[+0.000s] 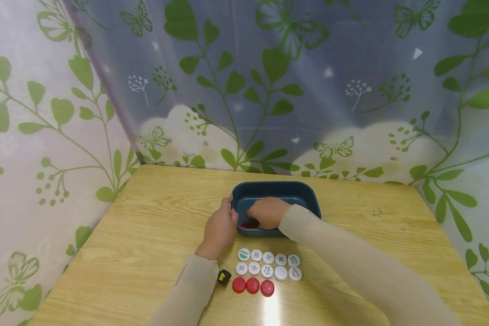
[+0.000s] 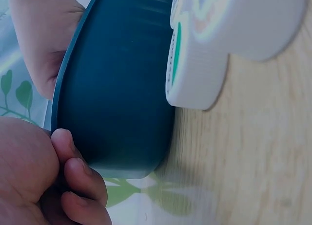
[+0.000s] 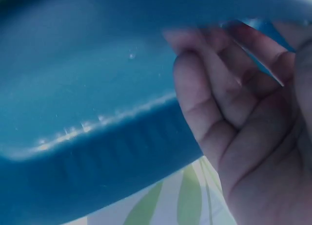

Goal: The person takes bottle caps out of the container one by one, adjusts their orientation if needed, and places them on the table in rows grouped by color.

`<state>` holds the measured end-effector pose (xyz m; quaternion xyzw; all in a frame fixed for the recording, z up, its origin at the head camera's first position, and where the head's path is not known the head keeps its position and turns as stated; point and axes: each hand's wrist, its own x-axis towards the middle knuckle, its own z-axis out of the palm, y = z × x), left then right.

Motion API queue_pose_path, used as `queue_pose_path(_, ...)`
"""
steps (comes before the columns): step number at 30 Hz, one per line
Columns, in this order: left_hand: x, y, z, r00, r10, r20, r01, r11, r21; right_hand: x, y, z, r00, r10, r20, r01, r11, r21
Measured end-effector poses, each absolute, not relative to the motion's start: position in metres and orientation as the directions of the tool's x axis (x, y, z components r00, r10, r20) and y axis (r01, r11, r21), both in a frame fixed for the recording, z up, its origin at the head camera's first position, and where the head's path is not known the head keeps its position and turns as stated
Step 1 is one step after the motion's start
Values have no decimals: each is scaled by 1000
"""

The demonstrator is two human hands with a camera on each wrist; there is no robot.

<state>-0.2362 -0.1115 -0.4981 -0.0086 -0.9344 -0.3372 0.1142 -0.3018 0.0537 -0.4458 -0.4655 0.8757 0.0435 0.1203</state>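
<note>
My left hand (image 1: 221, 227) grips the left end of a dark blue plastic bin (image 1: 275, 186), with curled fingers at its rim in the left wrist view. Inside the bin is my right hand (image 1: 270, 212), bent downward near the front left corner. Something red (image 1: 249, 224), likely a bottle cap, shows beneath its fingers. The bin's wall hides the right fingertips in the right wrist view, so whether they pinch anything is unclear. In front of the bin lie two rows of white bottle caps (image 1: 268, 258), several with printed tops. A row of three red bottle caps (image 1: 253, 285) lies nearer me.
Everything stands on a wood-grain table (image 1: 167, 203). A leaf-and-butterfly patterned curtain (image 1: 244, 90) closes off the back and both sides. A small black device with a yellow mark (image 1: 223, 277) sits at my left wrist, beside the caps.
</note>
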Motion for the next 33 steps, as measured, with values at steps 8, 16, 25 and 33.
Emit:
queue_pose_path(8,-237,-111,-499,-977,-69,203,82,755,650,-303,57,-451,-554,-800,-231,-812,580,-60)
queue_pose_path(16,-237,-111,-498,-975,-61,215,97,750,654,-299,63,-453,-583,-789,-194,-786,608,-109)
queue_pose_path(25,-236,-111,-498,-978,-58,199,92,737,669,-305,76,-464,-579,-812,-77,-808,583,-82)
queue_pose_path(33,-236,-113,-498,-985,-56,166,72,736,673,-298,107,-442,-652,-754,87,-747,617,-247)
